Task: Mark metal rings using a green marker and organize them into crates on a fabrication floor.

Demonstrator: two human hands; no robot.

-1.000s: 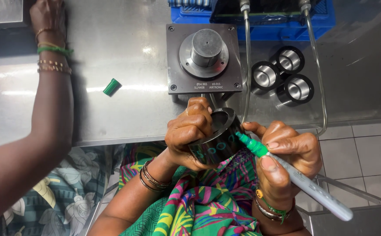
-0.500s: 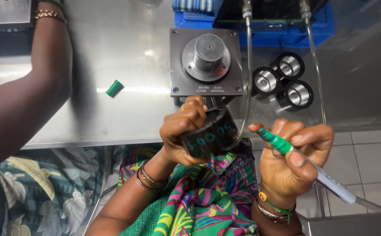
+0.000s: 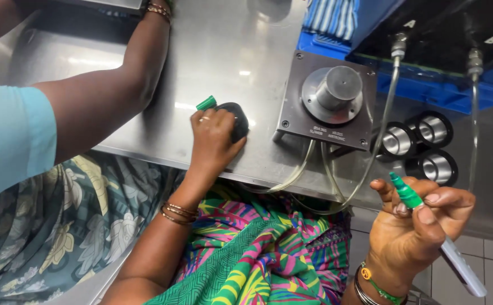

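Head view: the left hand (image 3: 212,138) rests on the steel counter (image 3: 145,85), fingers curled down over a dark round part (image 3: 236,120), gripping it from the near side. The part sits flat on the counter, just left of the square grey fixture (image 3: 327,100) with its upright cylindrical post, and apart from it by a strip of bare steel. A small green cap (image 3: 206,103) lies on the counter touching or nearly touching the far side of the left hand's knuckles; its long axis runs slantwise, up to the right.

The right hand (image 3: 416,226) is off the counter, out past its near edge and over the tiled floor, well apart from the dark part. It is closed around a green-tipped marker (image 3: 407,193), pinched between thumb and fingers. The marker's long axis slants from its green tip at upper left to its pale barrel end at lower right, so the tip points up and back toward the counter and the fixture. The cap lies to the left of that tip, across the fixture; the left hand is far nearer the cap than the right.

Three shiny ring-shaped parts (image 3: 422,147) lie in a cluster on the counter beyond the right hand. Clear tubes (image 3: 382,130) hang from a blue crate (image 3: 427,85) past the fixture. Another person's arm (image 3: 105,96) stretches over the counter on the left, clear of both hands.
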